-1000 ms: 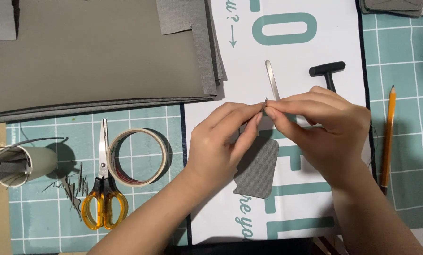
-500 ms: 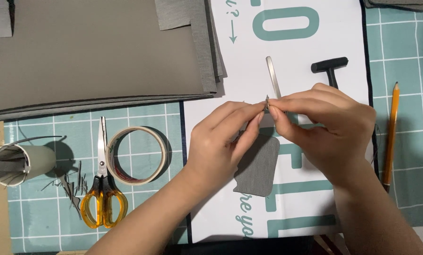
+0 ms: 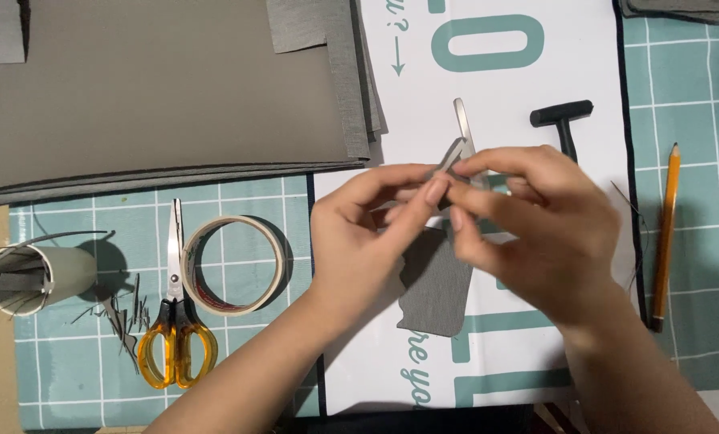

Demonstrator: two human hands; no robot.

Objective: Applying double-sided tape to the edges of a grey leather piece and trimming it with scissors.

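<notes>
My left hand (image 3: 367,237) and my right hand (image 3: 536,221) meet over a white printed sheet (image 3: 536,80). Between their fingertips they pinch the top of a small grey fabric piece (image 3: 436,293), which hangs down below my fingers and rests on the sheet. A thin silver metal strip (image 3: 461,120) sticks up from between my fingertips, its lower end hidden by my fingers. I cannot tell which hand holds the strip.
A black T-handled tool (image 3: 564,116) lies on the sheet behind my right hand. A pencil (image 3: 665,233) lies at the right on the teal cutting mat (image 3: 697,120). Tape roll (image 3: 232,264), yellow-handled scissors (image 3: 173,321), a paper cup of scraps (image 3: 38,277) and large grey fabric sheets (image 3: 159,88) fill the left.
The fold of the fabric's top edge has shifted slightly between my fingertips. Both hands stay in the same place.
</notes>
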